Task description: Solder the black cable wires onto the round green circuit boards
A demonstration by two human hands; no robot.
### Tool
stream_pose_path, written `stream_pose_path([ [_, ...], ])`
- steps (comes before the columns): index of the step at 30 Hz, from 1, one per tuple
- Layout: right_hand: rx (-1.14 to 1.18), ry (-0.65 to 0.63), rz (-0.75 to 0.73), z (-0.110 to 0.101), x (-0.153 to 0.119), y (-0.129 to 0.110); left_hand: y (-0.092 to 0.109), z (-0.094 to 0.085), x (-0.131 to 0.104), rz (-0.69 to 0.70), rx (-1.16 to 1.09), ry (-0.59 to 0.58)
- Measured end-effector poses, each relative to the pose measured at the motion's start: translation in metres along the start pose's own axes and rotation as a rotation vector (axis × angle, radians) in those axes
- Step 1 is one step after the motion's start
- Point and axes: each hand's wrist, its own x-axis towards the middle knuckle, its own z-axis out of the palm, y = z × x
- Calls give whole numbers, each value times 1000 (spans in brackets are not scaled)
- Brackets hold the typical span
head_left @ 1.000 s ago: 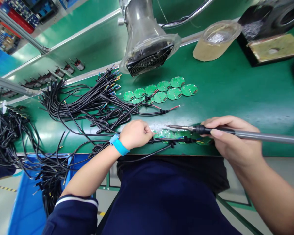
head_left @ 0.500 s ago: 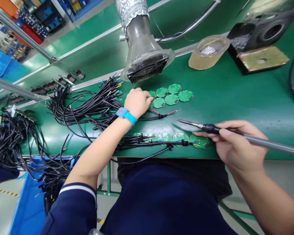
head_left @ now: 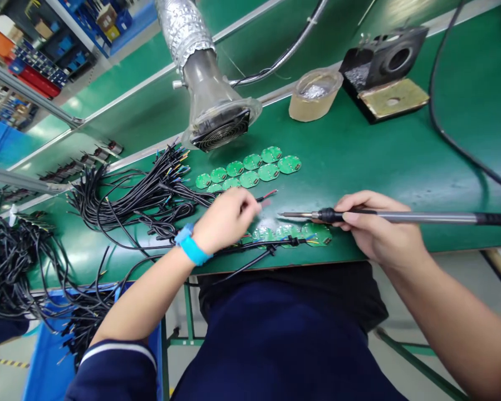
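My right hand [head_left: 384,231] is closed around a soldering iron [head_left: 421,217], held level with its tip pointing left. Just left of that tip, my left hand [head_left: 227,218] is pinched together. A blurred pinkish sliver shows at its fingertips, too smeared to name. Beyond the fingers a black cable with a bare red wire end [head_left: 270,194] lies on the bench. Two rows of green circuit boards [head_left: 269,171] sit past my left hand. Nearer me is another row of green boards [head_left: 316,234], with black cables [head_left: 271,244] across them; my left hand hides part of this row.
A fume extractor nozzle [head_left: 221,122] hangs over the bench. At the back right stand a tan round container [head_left: 311,106] and an iron stand with a sponge [head_left: 394,100]. Bundled black cables [head_left: 129,189] cover the left side, above a blue bin [head_left: 45,356].
My left hand has come away from the far rows of boards and towards me, uncovering several boards. The soldering iron has turned more level. The whole view has shifted a little.
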Motion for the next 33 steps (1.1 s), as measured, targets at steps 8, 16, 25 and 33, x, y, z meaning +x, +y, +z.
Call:
stream_pose_path([
  [8,-149,-213,76,-11,9,6,6,39,-26,-50,168,-158],
  [16,-243,-290,48,-23,7,18,9,40,-35,-44,268,-90],
  [25,-350,-305,22,-17,5,9,10,41,-36,-72,305,-120],
  [33,-411,-320,-8,-18,4,10,11,45,-37,-74,351,-105],
])
